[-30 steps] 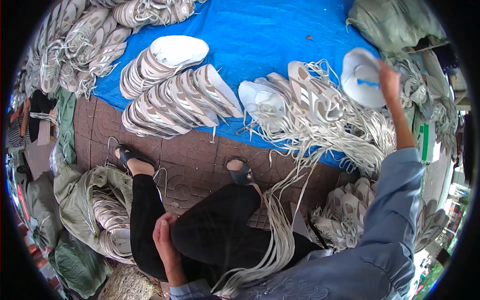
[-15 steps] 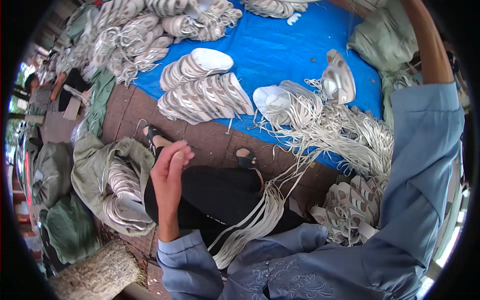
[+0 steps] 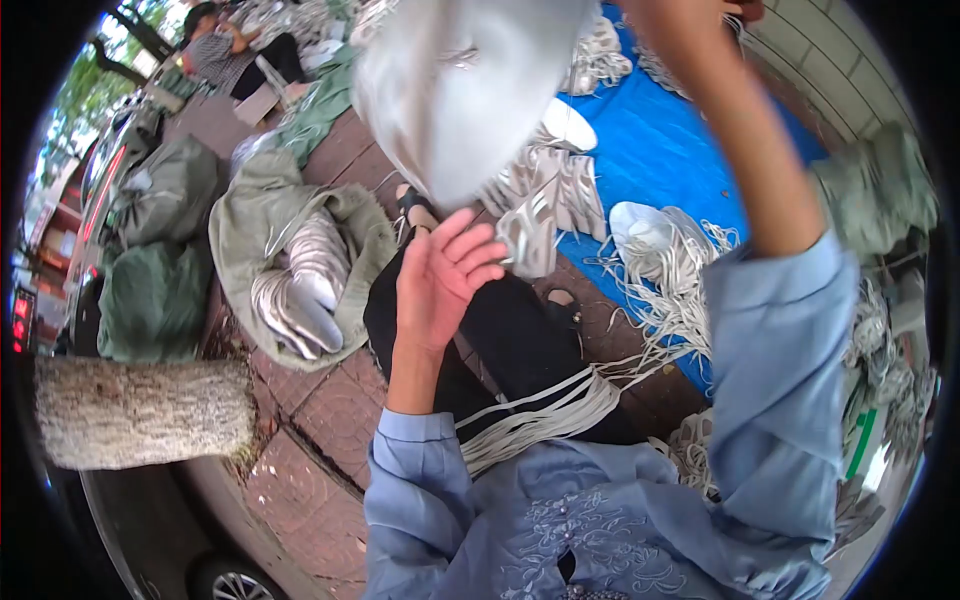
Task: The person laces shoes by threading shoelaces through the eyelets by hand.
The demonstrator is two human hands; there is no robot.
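A large pale shoe upper [image 3: 470,90], blurred by motion, hangs in the air close to the camera. Its top runs out of view beside my right hand [image 3: 685,25], which is raised at the top edge, partly cut off, with its fingers curled. My left hand [image 3: 445,275] is just below the upper, palm up, fingers apart, holding nothing. Behind the left fingers is a stack of shoe uppers [image 3: 560,190]. A bundle of white laces [image 3: 550,415] lies across my lap and runs to laced uppers [image 3: 665,265] on the blue sheet [image 3: 670,140].
An open sack [image 3: 240,230] with stacked uppers lies left of my legs. Green bags [image 3: 155,300] and a tree trunk [image 3: 145,412] are further left. A person [image 3: 225,50] sits at the upper left. Part of a car [image 3: 180,530] shows at the lower left.
The view has turned left. My right hand has gone from the right side up to the top, and a shoe upper is now close to the camera. My left hand has risen from my knee and opened.
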